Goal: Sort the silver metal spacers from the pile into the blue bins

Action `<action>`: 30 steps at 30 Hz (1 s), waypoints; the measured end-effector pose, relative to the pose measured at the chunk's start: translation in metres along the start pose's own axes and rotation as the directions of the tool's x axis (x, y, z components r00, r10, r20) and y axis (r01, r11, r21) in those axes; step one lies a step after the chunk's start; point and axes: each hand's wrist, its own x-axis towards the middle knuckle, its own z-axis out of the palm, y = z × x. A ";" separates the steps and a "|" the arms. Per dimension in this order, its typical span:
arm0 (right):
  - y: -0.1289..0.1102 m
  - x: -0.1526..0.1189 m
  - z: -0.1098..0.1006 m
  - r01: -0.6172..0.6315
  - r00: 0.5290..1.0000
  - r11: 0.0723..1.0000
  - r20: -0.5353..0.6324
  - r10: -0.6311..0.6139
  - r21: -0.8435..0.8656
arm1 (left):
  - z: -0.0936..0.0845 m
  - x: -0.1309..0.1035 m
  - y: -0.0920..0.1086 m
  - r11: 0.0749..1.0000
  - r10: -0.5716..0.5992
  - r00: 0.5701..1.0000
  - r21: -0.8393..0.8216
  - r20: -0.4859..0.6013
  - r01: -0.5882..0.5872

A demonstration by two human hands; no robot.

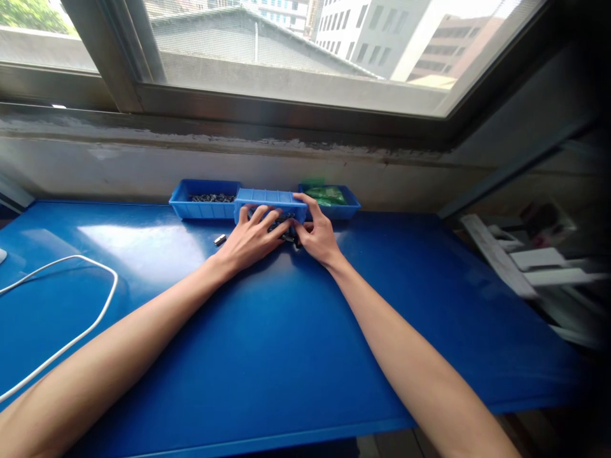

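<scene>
In the middle, a blue plastic bin (265, 197) is tipped on its side, its opening facing me. My right hand (317, 234) grips the bin's right end, thumb low and fingers over the top edge. Across the opening lies my left hand (258, 232), its fingers spread over small dark metallic parts (286, 230) at the mouth. Their exact kind is too small to tell, and the hand hides some of them. A single small black-and-silver part (220, 240) rests on the table, left of my left hand.
Behind on the left stands a blue bin (205, 210) of small dark parts. On the right, another blue bin (353, 207) holds a green plastic bag (327, 194). A white cable (114, 280) loops over the blue table (286, 356). The window wall borders the back.
</scene>
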 end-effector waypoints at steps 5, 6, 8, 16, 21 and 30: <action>0.000 0.000 0.001 0.002 1.000 1.000 -0.012 -0.002 -0.002 | 0.007 0.000 -0.003 0.999 -0.017 1.000 -0.046 0.000 0.017; 0.001 0.000 0.001 0.002 1.000 1.000 -0.013 -0.002 0.000 | 0.007 0.000 -0.004 0.998 -0.020 1.000 -0.058 0.002 0.021; 0.001 0.000 0.001 -0.004 1.000 1.000 -0.016 0.004 0.009 | 0.007 0.000 -0.004 0.996 -0.036 0.999 -0.081 0.006 0.036; 0.001 0.000 0.000 -0.001 1.000 1.000 -0.009 0.001 0.004 | 0.013 0.000 -0.013 0.985 -0.005 1.000 -0.175 -0.014 0.002; 0.002 -0.001 0.000 0.034 0.999 0.998 -0.023 -0.035 -0.050 | 0.014 0.000 -0.016 0.970 0.043 0.999 -0.241 -0.005 -0.043; 0.010 -0.004 0.001 0.100 0.994 0.985 -0.038 -0.107 -0.143 | 0.013 0.000 -0.014 0.960 0.049 0.999 -0.277 0.024 -0.040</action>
